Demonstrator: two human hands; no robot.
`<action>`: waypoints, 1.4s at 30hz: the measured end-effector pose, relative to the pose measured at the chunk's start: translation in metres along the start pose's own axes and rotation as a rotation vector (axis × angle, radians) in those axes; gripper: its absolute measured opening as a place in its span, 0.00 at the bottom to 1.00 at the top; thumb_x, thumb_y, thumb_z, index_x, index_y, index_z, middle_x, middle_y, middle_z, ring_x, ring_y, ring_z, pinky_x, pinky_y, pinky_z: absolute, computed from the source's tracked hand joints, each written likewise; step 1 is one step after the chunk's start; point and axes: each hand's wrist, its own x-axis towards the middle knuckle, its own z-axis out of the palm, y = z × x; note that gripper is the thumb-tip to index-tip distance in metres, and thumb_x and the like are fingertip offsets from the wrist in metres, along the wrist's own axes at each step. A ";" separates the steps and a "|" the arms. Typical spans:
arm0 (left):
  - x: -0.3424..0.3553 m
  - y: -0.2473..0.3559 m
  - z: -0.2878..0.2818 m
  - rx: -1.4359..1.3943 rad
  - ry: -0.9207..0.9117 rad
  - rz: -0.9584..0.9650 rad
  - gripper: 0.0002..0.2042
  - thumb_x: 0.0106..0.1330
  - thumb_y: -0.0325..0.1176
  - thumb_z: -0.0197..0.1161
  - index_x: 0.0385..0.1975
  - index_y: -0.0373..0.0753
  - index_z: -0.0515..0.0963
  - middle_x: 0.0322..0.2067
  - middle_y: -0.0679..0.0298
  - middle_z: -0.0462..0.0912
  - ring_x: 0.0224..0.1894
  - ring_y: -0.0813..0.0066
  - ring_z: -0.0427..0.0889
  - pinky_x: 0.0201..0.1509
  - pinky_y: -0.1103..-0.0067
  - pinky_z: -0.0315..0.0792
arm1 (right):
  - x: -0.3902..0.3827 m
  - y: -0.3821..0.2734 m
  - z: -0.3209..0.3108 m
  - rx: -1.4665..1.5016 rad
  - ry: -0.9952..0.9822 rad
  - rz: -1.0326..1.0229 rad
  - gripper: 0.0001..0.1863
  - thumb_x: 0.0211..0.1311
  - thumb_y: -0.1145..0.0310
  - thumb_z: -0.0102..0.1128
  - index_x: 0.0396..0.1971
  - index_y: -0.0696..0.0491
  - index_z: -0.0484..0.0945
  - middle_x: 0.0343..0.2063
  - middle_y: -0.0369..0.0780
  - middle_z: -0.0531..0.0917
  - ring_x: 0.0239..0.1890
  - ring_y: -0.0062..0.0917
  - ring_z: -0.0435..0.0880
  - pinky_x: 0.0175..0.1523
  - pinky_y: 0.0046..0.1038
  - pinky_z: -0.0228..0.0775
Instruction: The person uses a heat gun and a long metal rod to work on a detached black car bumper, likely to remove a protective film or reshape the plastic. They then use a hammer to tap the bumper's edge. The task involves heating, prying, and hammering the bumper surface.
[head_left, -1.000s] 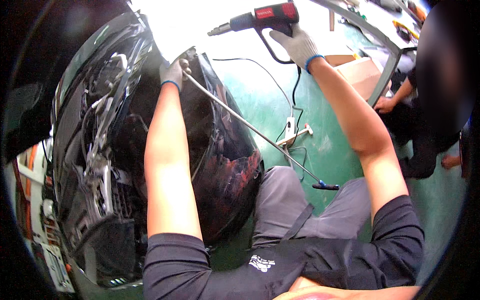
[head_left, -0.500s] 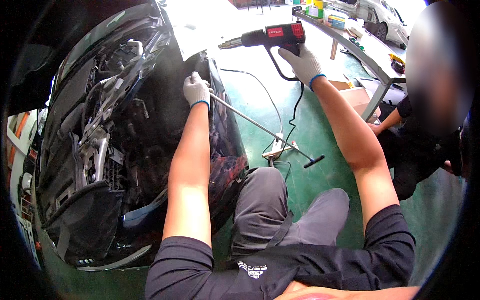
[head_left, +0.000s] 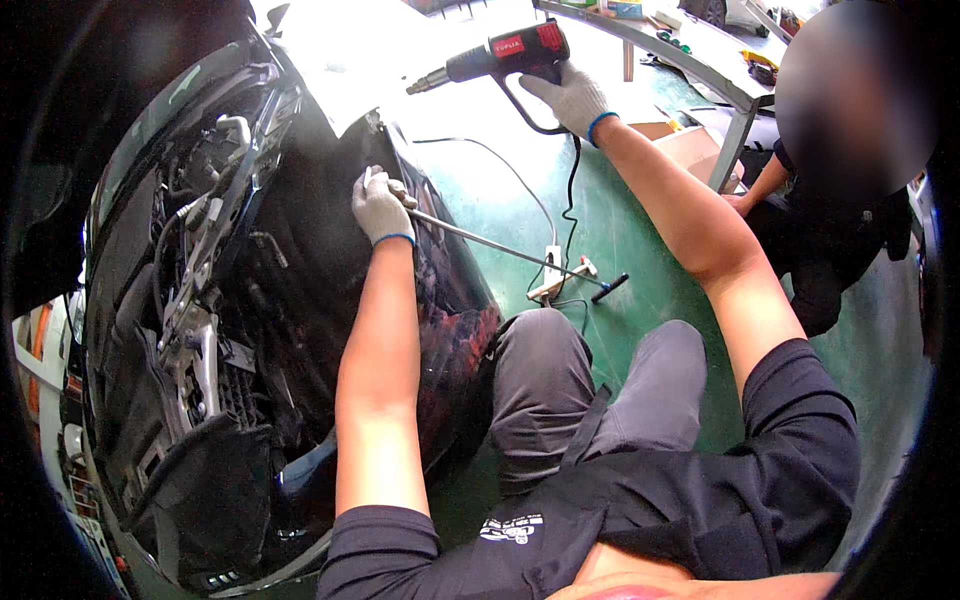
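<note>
Left hand (head_left: 384, 207), gloved: curled around metal rod (head_left: 470, 234); black T-handle (head_left: 610, 288) right and below grip, opposite rod end indistinct. Right hand (head_left: 572, 98), gloved: wrapped about heat gun (head_left: 510, 50), fingers partly hidden; nozzle (head_left: 428, 82) left of grip, against glare. Below right grip: open green floor (head_left: 615, 215). Rightward: bench (head_left: 735, 150) edge, cut off above. Left of left grip: dark car body (head_left: 310, 190).

Black T-shirt (head_left: 700, 505), grey trousers (head_left: 540, 380) and blue-cuffed gloves (head_left: 384, 214) are worn.
</note>
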 end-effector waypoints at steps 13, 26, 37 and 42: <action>0.005 -0.001 0.001 0.049 -0.006 0.022 0.11 0.69 0.27 0.53 0.48 0.33 0.73 0.20 0.66 0.72 0.16 0.78 0.69 0.17 0.78 0.66 | 0.003 0.010 0.017 0.006 -0.036 0.034 0.38 0.60 0.36 0.65 0.51 0.60 0.82 0.40 0.52 0.88 0.45 0.37 0.88 0.49 0.36 0.80; 0.009 -0.005 -0.001 0.060 -0.021 0.008 0.12 0.70 0.28 0.52 0.51 0.32 0.73 0.20 0.67 0.70 0.16 0.80 0.65 0.17 0.79 0.61 | 0.003 0.024 0.030 0.139 -0.135 0.087 0.34 0.62 0.38 0.68 0.52 0.56 0.81 0.24 0.38 0.80 0.26 0.19 0.80 0.28 0.24 0.69; 0.012 -0.007 -0.001 0.088 0.002 0.030 0.13 0.70 0.30 0.53 0.51 0.33 0.73 0.20 0.69 0.67 0.17 0.80 0.65 0.18 0.80 0.61 | 0.017 0.040 0.048 0.089 0.030 0.015 0.35 0.60 0.37 0.69 0.52 0.54 0.83 0.31 0.41 0.85 0.32 0.26 0.84 0.40 0.29 0.77; 0.008 -0.006 0.005 0.064 0.008 -0.003 0.11 0.71 0.30 0.53 0.49 0.35 0.73 0.19 0.70 0.66 0.17 0.81 0.65 0.17 0.79 0.61 | 0.007 0.033 0.040 0.104 -0.065 0.054 0.35 0.62 0.36 0.67 0.53 0.53 0.82 0.28 0.39 0.85 0.27 0.25 0.83 0.33 0.28 0.75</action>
